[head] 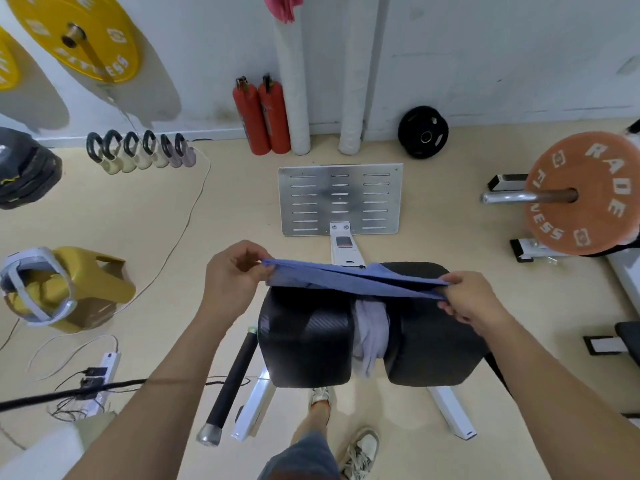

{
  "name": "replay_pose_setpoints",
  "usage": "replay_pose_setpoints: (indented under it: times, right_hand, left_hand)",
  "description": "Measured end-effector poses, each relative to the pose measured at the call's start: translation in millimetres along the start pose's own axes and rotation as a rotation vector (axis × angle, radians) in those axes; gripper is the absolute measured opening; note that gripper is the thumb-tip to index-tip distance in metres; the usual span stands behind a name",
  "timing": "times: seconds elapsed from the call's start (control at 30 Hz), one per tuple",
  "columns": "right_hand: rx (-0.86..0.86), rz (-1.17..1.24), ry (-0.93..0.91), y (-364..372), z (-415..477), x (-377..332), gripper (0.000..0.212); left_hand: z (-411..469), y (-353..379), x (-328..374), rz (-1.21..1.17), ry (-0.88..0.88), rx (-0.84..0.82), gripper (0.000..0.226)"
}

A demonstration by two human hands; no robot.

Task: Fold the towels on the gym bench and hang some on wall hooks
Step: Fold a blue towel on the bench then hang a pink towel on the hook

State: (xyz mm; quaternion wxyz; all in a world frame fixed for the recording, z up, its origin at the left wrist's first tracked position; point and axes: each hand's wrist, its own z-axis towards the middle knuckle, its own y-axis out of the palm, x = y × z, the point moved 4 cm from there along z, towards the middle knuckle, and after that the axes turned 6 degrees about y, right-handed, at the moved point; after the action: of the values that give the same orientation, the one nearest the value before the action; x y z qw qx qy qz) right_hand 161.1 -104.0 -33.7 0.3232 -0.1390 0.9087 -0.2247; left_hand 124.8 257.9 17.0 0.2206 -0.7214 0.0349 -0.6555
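A blue towel is stretched flat between my two hands, just above the black split-pad gym bench. My left hand pinches its left corner, and my right hand grips its right end. A pale lilac towel lies bunched in the gap between the two bench pads, partly hidden under the blue one. A pink towel hangs on the wall at the top of the view.
A metal footplate lies beyond the bench, with two red extinguishers against the wall. An orange weight plate on a bar stands right. A black bar, power strip and cables lie left. My feet stand under the bench.
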Motion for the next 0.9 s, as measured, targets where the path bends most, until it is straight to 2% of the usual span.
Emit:
replay_pose_setpoints:
  times: [0.1,0.2,0.3,0.43,0.6,0.7,0.77,0.83,0.9]
  right_hand:
    - [0.117,0.047,-0.214,-27,2,-47,0.03]
    - [-0.007,0.171,-0.353,-43,-16,-72,0.044]
    - [-0.137,0.146,-0.269,-42,-26,-48,0.044]
    - [-0.289,-0.175,-0.036,-22,-26,19,0.032]
    - [-0.462,0.109,-0.027,-20,-37,33,0.025]
    - [-0.537,0.101,0.006,-27,-41,40,0.018]
    - [-0.479,0.087,0.066,-26,-42,49,0.029]
    - [-0.337,0.065,0.079,-18,-42,54,0.04]
    - [-0.206,0.066,0.048,-7,-43,56,0.033]
  left_hand:
    - [17,1,12,0.097,0.066,-0.108,0.037]
    - [22,-5,28,0.126,0.163,-0.119,0.039]
    - [5,-6,26,0.117,0.186,-0.159,0.041]
    - [-31,11,-18,0.4,0.181,-0.49,0.068]
    - [-40,26,-20,0.648,0.232,-0.693,0.057]
    - [-45,25,-13,0.766,0.242,-0.749,0.055]
    - [-54,26,-11,0.798,0.222,-0.781,0.054]
    - [-65,32,-10,0.822,0.234,-0.833,0.056]
    - [-73,40,-9,0.845,0.267,-0.867,0.059]
